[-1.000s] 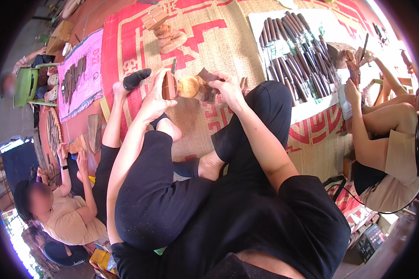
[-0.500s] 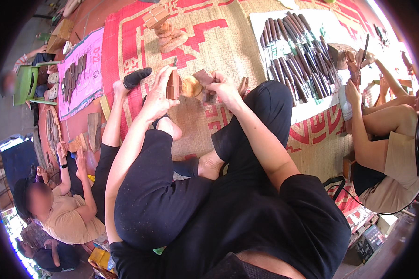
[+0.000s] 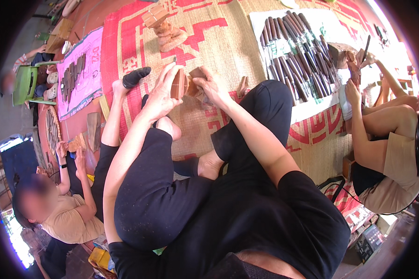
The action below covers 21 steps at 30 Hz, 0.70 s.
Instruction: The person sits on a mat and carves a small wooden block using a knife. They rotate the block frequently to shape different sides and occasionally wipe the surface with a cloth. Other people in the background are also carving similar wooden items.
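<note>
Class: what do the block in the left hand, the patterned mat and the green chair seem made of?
Block: probably wood, apparently unpainted; reddish-brown with flat, cut-looking faces.
Mat: likely woven straw or reed, matt; fine ribbing and red patterning show.
Green chair: perhaps plastic, smooth and evenly coloured, though too small to be sure.

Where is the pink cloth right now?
The pink cloth lies at the head view's upper left, between the green chair and the red-patterned mat.

Pink sheet (image 3: 89,88): few dark printed characters near right edge. Dark box (image 3: 370,239): print too small.
</note>
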### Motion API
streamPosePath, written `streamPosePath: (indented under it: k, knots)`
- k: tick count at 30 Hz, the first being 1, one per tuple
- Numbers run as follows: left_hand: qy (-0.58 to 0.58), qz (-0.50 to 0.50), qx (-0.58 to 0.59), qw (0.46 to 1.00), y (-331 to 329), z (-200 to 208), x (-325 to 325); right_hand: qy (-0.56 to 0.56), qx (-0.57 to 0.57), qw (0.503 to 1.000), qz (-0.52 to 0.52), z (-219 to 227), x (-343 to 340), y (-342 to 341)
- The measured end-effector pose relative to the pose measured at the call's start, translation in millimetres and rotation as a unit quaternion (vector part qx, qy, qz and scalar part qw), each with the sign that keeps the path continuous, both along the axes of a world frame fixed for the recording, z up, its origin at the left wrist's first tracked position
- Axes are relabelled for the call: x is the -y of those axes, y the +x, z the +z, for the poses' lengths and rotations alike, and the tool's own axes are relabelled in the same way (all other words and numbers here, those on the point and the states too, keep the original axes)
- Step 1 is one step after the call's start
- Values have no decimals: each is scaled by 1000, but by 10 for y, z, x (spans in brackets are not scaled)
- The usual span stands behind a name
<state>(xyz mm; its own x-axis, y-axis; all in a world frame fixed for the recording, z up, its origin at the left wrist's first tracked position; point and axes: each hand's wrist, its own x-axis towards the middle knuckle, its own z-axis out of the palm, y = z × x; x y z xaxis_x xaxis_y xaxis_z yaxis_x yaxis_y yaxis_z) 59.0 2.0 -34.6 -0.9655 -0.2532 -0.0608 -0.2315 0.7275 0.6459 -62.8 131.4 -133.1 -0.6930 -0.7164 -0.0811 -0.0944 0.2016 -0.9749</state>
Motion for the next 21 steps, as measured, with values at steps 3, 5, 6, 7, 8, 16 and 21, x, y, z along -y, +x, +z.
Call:
streamPosePath:
  k: [3,5,6,7,8,16,21]
  knots:
    - [-6,-13,0,1000,-21,-22,-18,-43,60,997,34,17,48,44]
    - [-7,-25,-4,1000,-35,-20,-27,-4,47,997,57,40,24,15]
    - [-5,-30,-7,1000,-31,-4,-23,15,42,997,70,47,21,14]
    - [-4,-35,-11,999,-24,7,-19,31,17,997,63,46,7,55]
    - [1,-22,-4,1000,-9,6,-17,46,-8,997,56,43,-27,134]
    - [45,77,5,996,52,-105,43,121,-119,975,141,150,-287,279]
    - [34,58,1,998,59,-106,51,32,-66,997,-17,72,-27,62]
